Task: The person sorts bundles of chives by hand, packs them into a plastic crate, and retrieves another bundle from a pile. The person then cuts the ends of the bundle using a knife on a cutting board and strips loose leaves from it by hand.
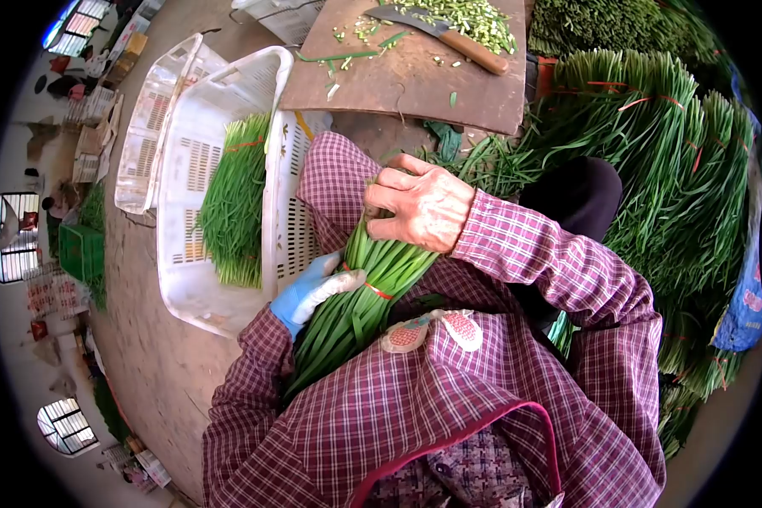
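Note:
A bundle of long green stalks (347, 317), tied with a red band, lies slanted across my lap. My left hand (313, 288), in a blue and white glove, is wrapped round the bundle beside the band. Bare and bent over the upper end of the stalks is my right hand (422, 203), its fingers curled against them; the fingertips are partly hidden. Another tied green bundle (239, 199) lies in the white plastic basket (171, 245) to the left.
A knife (449, 38) and chopped stalk pieces (474, 19) lie on a wooden board (381, 80) ahead. Many green bundles (652, 152) are piled at the right. A second white basket (148, 127) and a green crate (80, 252) stand to the left.

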`<control>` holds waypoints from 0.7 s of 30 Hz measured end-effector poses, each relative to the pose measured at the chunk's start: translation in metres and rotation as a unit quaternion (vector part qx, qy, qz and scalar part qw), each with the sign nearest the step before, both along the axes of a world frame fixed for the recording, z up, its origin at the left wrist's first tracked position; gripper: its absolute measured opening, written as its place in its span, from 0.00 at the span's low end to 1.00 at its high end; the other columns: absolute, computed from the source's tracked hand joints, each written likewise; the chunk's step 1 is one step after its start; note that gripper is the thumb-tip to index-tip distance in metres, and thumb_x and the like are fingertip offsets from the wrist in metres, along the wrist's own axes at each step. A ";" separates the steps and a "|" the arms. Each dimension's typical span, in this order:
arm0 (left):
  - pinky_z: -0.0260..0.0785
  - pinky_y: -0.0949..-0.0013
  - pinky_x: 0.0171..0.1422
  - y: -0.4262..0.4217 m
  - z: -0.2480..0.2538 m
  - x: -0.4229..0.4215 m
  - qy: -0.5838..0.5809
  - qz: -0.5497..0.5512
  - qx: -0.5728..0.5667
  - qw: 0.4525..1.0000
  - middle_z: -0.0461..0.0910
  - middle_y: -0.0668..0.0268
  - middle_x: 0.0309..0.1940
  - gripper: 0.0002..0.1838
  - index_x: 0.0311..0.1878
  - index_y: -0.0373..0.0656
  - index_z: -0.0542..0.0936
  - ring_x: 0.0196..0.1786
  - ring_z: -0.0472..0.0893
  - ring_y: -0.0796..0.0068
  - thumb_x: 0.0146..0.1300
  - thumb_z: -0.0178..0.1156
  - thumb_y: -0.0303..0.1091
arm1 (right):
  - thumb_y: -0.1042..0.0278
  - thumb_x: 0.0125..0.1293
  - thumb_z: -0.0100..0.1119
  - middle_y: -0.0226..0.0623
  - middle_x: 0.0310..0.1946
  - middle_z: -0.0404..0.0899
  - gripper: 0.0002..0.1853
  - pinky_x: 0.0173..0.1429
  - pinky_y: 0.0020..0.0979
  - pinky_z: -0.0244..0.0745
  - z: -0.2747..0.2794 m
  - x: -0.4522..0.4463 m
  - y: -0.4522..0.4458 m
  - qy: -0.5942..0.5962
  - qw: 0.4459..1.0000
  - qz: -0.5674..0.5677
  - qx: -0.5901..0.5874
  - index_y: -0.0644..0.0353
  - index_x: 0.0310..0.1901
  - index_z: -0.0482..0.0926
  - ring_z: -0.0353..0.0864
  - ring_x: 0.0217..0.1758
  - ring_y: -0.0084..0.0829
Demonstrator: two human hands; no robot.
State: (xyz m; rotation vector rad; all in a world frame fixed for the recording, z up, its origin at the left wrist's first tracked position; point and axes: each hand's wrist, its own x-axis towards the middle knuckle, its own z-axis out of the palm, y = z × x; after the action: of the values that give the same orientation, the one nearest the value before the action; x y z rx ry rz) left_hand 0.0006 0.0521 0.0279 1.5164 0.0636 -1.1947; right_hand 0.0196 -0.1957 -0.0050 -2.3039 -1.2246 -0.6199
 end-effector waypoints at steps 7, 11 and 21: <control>0.63 0.67 0.68 0.003 -0.007 0.007 -0.055 -0.028 -0.007 0.998 0.72 0.57 0.61 0.44 0.70 0.30 0.62 0.63 0.72 0.70 0.61 0.66 0.52 | 0.64 0.55 0.54 0.33 0.36 0.71 0.11 0.52 0.36 0.72 0.006 0.010 -0.009 0.021 0.997 -0.047 -0.052 0.54 0.40 0.73 0.75 0.44 0.34; 0.62 0.67 0.70 0.003 -0.002 0.004 -0.077 -0.011 -0.009 0.997 0.72 0.56 0.62 0.45 0.70 0.29 0.62 0.64 0.71 0.69 0.60 0.67 0.53 | 0.65 0.58 0.54 0.35 0.34 0.73 0.07 0.49 0.35 0.74 0.014 0.017 -0.028 0.005 0.994 -0.095 -0.054 0.53 0.38 0.73 0.77 0.42 0.35; 0.61 0.67 0.70 0.011 -0.004 0.004 -0.077 -0.016 -0.029 0.996 0.75 0.56 0.60 0.42 0.67 0.29 0.66 0.62 0.73 0.69 0.58 0.69 0.48 | 0.74 0.67 0.55 0.41 0.38 0.81 0.07 0.45 0.43 0.81 0.035 0.029 -0.156 0.080 0.876 -0.464 -0.104 0.53 0.45 0.77 0.83 0.42 0.40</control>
State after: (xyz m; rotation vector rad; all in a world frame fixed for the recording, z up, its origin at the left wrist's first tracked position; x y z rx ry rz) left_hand 0.0043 0.0633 0.0237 1.5585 -0.0974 -1.0910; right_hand 0.0488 -0.3515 0.0297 -2.9991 -0.0200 -0.5796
